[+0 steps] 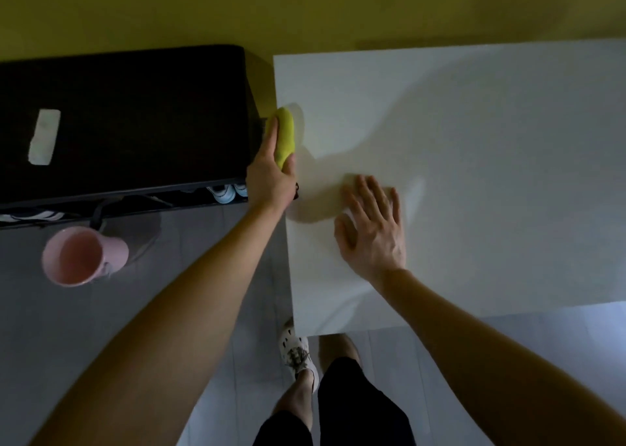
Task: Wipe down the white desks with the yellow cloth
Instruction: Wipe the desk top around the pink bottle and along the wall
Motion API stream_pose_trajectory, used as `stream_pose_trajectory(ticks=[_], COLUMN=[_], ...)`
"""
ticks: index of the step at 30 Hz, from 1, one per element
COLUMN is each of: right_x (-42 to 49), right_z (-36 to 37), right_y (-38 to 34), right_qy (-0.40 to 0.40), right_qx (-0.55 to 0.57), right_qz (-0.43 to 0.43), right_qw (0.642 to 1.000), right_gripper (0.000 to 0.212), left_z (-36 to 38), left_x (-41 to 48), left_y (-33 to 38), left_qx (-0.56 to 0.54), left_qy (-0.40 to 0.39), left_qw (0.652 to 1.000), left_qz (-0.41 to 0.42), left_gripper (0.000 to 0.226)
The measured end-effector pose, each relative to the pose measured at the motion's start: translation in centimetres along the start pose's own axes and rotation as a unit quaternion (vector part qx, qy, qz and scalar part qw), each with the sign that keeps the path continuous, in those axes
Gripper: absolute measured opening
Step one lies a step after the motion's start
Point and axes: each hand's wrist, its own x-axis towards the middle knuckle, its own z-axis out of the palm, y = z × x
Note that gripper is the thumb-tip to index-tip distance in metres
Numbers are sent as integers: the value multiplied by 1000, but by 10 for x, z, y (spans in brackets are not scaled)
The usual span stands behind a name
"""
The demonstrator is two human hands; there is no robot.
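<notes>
A white desk [474, 174] fills the right half of the view. My left hand [269, 171] grips a bunched yellow cloth [285, 136] at the desk's left edge, with the fingers wrapped over the cloth's left side and the thumb below it. My right hand [371, 229] lies flat on the desktop near the front left corner, with its fingers spread and straight, holding nothing.
A black cabinet [135, 120] with a white label stands close to the left of the desk, with shoes on a shelf beneath it. A pink bin [81, 256] sits on the grey tiled floor at the left. My legs and a white shoe [298, 354] are below the desk's front edge.
</notes>
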Motion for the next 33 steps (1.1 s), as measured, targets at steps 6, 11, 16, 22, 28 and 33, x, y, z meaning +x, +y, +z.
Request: stream_pose_trajectory(ticks=[6,11,16,22,28,33], right_x=[154,224,223,222,224,220], right_z=[-13,18,23,18,13,16], right_y=[26,63,66,62,61,64], right_qy=[13,6,19,13,16,35], right_qx=[7,10,24,32,47,114], right_qz=[-53,-46,-47,-42,-11,13], right_qw=[998,999,998,999,999,993], right_gripper=[37,62,63,64,65,61], left_z=[-1,-8,-6,-18,-34,-14], left_x=[-8,31,173,156,214,230], left_y=[-11,8,43,29,63,93], left_qx=[-20,-32,0,46,210,250], left_qy=[-24,-15,6,-52,-88,-169], left_qw=[999,999,999,997,960,892], left_qz=[-10,-15,-41,27,161,336], left_gripper=[75,73,67,71,50,66])
